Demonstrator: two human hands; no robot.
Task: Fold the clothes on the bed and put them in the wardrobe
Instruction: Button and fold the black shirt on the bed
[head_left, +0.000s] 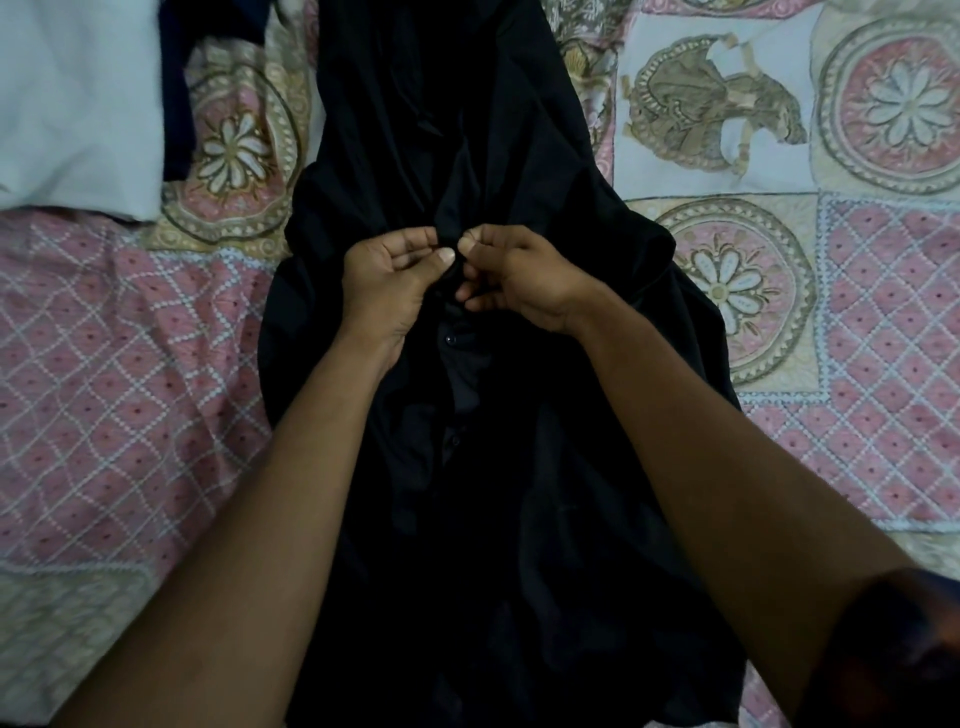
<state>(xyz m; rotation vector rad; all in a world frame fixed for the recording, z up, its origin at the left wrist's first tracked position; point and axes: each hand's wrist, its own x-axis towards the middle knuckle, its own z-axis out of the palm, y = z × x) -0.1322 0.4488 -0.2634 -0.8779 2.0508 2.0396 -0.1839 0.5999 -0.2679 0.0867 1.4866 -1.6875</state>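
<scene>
A long black garment (519, 493) with a row of small buttons down its front lies spread lengthwise on the bed (130, 389). My left hand (387, 275) and my right hand (514, 278) meet over its middle. Each pinches the front edge of the black fabric between thumb and fingers, thumbs almost touching. Two fastened buttons show just below the hands. The spot between the fingertips is too dark to make out.
A pink and beige patterned bedspread covers the bed on both sides of the garment. A white cloth (72, 104) lies at the top left, with a dark navy garment (182, 88) beside it.
</scene>
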